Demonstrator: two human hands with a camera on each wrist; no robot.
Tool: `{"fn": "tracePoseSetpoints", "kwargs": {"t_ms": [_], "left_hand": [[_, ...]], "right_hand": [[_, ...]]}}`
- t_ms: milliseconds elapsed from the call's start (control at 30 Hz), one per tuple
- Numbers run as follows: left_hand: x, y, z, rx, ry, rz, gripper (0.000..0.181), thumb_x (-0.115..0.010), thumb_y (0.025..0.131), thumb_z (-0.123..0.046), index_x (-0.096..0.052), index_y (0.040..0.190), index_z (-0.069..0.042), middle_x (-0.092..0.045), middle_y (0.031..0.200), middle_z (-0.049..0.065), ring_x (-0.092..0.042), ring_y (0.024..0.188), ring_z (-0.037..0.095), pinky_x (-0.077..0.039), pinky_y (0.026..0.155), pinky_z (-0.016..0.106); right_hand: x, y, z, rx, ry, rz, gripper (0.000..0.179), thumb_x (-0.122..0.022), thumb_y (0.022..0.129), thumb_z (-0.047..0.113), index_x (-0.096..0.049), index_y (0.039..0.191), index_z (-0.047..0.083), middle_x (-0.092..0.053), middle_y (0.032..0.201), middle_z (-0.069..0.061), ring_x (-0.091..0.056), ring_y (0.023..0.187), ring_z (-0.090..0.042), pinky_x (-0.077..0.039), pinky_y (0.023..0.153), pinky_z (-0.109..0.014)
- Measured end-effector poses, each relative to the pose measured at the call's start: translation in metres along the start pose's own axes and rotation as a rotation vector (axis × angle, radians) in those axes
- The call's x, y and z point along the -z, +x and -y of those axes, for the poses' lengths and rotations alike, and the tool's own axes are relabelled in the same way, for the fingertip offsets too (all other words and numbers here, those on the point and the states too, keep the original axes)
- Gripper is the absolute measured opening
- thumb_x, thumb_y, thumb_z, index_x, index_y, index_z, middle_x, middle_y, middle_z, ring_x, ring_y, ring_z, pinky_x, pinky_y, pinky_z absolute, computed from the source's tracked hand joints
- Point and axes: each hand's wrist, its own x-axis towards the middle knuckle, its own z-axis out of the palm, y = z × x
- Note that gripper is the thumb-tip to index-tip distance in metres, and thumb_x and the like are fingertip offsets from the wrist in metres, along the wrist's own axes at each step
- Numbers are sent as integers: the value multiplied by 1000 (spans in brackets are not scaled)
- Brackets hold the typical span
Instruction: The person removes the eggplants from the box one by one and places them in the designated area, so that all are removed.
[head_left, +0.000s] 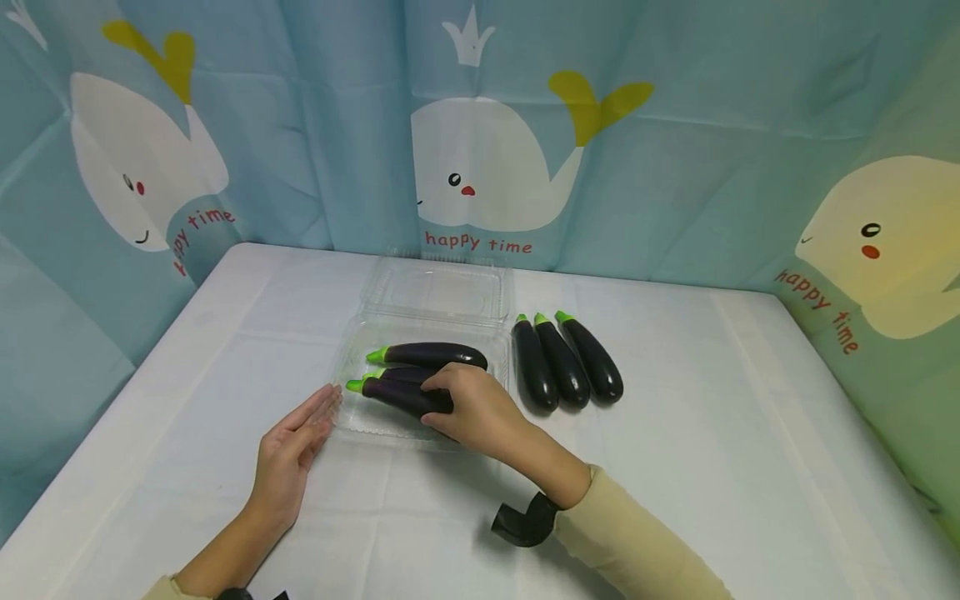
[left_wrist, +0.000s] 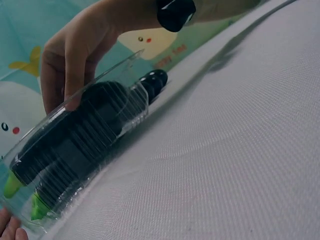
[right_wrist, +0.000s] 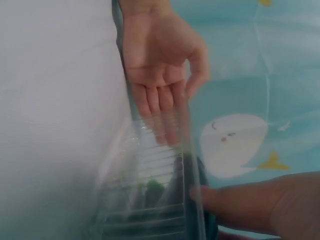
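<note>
A clear plastic clamshell box lies unfolded on the table, and three dark purple eggplants with green stems rest in its base. My right hand pinches the front eggplant near its thick end, thumb over the front. Behind it are a partly covered middle eggplant and a back eggplant. With fingers extended, my left hand rests against the box's left wall. The right wrist view shows its palm and straight fingers at the ribbed plastic. Through the wall in the left wrist view, green stems show.
Three more eggplants lie side by side on the white tablecloth, just right of the box. The open lid reaches back toward a blue curtain printed with whales.
</note>
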Motion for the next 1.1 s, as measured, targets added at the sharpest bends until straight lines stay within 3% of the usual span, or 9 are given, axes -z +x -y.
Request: {"fn": "tracePoseSetpoints", "kwargs": {"t_ms": [167,400,933,1100], "left_hand": [[0,-1,0,1,12,4,44,-41,93,3,-28,133,18,-50,131,2,-44,121,9,-36,96,21],[-1,-1,0,6,21,-9,44,-42,93,3,-29,133,18,-50,131,2,-43,122,7,-36,96,19],[0,0,-2,-2,13,-28,44,-42,92,4,-29,131,20,-54,127,-1,-45,120,7,-36,96,20],[-1,0,-1,13,4,-27,45,-43,92,4,-29,131,19,-54,127,-1,-45,120,7,-37,96,20]], "right_hand": [[8,-2,-2,-9,61,-22,30,-76,75,17,-68,103,6,-65,100,-4,-59,95,-17,-49,80,-30],[41,-9,-12,-108,198,-170,29,-76,75,13,-69,102,6,-65,100,-5,-60,90,-18,-51,69,-26],[73,-20,-44,-270,277,-235,33,-76,75,13,-68,105,2,-66,97,-10,-64,86,-22,-54,68,-30],[84,-28,-58,-335,261,-292,33,-75,75,11,-67,105,-1,-66,99,-14,-62,89,-24,-53,70,-33]]}}
